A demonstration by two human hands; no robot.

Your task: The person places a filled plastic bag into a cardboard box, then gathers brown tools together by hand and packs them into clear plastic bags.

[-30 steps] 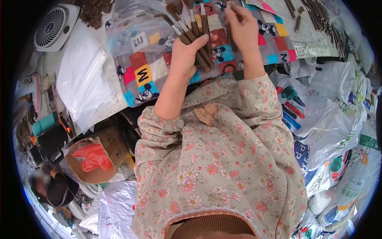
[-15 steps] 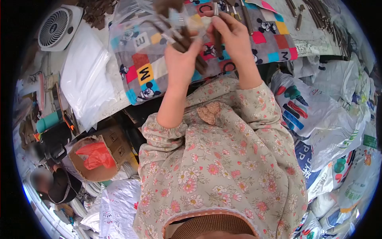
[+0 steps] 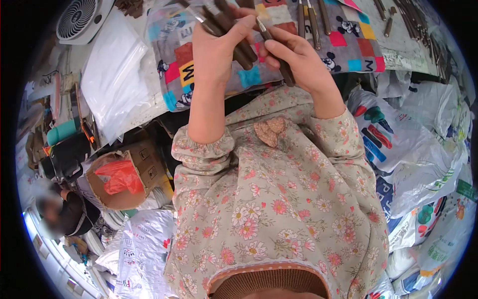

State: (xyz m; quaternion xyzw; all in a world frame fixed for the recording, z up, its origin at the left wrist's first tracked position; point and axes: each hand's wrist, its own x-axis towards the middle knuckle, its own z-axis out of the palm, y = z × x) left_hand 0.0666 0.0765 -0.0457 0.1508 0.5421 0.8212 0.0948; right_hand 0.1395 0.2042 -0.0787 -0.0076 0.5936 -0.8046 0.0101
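Observation:
My left hand (image 3: 214,55) is wrapped round a bunch of brown-handled brushes (image 3: 243,56) with silver metal collars; their far ends are cut off by the top of the view. Beside it, my right hand (image 3: 296,52) grips a single brown-handled brush (image 3: 285,71), its butt end pointing down toward me and its silver collar near my left thumb. Both hands are over a patterned cloth (image 3: 174,45) on the table. Several more brown-handled brushes (image 3: 312,25) lie on the cloth beyond my right hand.
At the back right lies a pile of brown handles (image 3: 411,22). Clear plastic sheets (image 3: 112,70) and a white fan (image 3: 79,20) are at left. Below stand a cardboard box (image 3: 149,172) and stuffed plastic bags (image 3: 393,124). Another person (image 3: 82,214) is at far left.
My right hand has turned its brush so the butt end points lower right. The left-hand bunch has shifted up. The view has moved slightly, with the table higher in it.

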